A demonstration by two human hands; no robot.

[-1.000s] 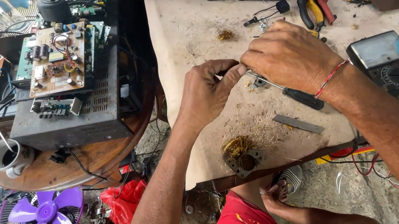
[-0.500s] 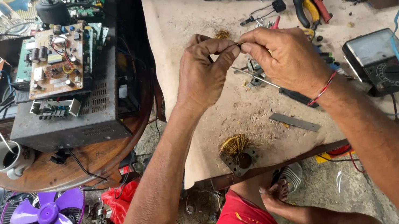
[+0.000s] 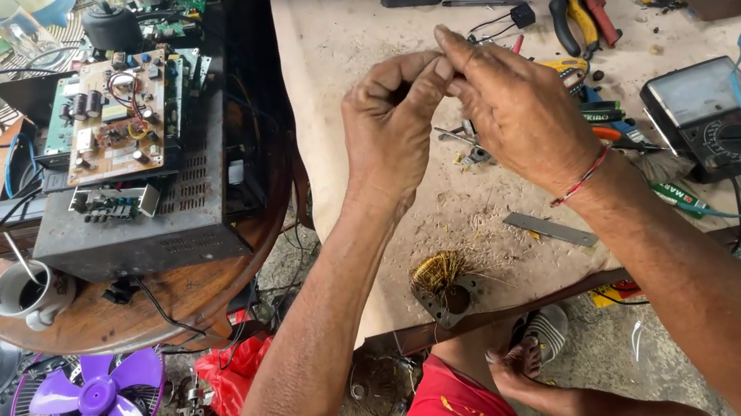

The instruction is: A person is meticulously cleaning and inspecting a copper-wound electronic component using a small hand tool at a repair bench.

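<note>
1. Workbench (image 3: 350,90): near edge below the forearms, left edge beside the round table (image 3: 106,321); bare cloth beneath the hands.
2. Left hand (image 3: 392,128) and right hand (image 3: 516,111): fingertips pinched together, meeting above the bench.
3. Thin wire (image 3: 479,133): possibly held between the pinched fingertips; too small to confirm.

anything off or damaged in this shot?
Yes. A motor winding at the workbench front edge has frayed copper wire splaying out. On the round table, a black casing sits open with bare circuit boards stacked on top.
</note>
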